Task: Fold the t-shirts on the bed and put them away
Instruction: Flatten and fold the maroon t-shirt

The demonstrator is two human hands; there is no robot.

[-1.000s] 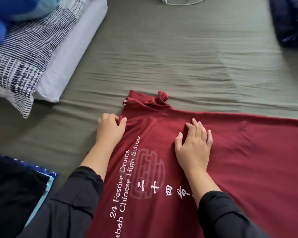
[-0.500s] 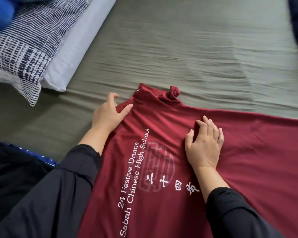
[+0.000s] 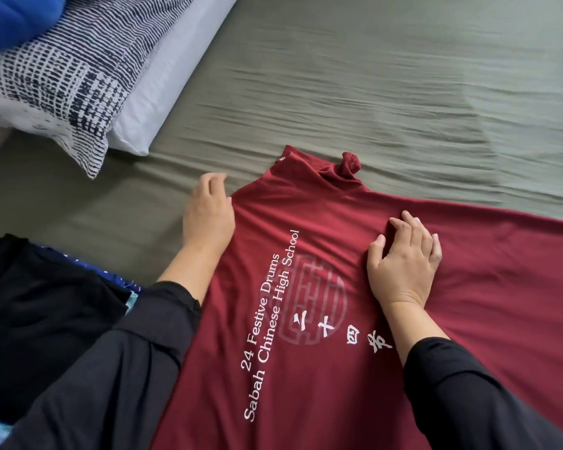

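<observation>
A dark red t-shirt (image 3: pixel 306 368) with white lettering lies spread flat on the olive-green bed sheet (image 3: pixel 371 92), collar pointing away from me. My left hand (image 3: pixel 207 216) lies against the shirt's left shoulder edge, fingers loosely curled, with no cloth visible between them. On the shirt's upper middle, my right hand (image 3: pixel 403 261) presses down with bent fingers, and the fabric wrinkles slightly at the fingertips. One collar corner (image 3: pixel 350 164) is curled up. The shirt's right part runs out of view.
A navy-and-white patterned pillow (image 3: pixel 65 76) lies on a white pillow (image 3: pixel 169 82) at the upper left, with something blue (image 3: pixel 13 17) above them. A pile of black clothing (image 3: pixel 36 303) over blue fabric sits at my left.
My left hand has let the shoulder edge go and slid just off it to the left. The right hand stays pressed on the shirt. The view has shifted slightly.
</observation>
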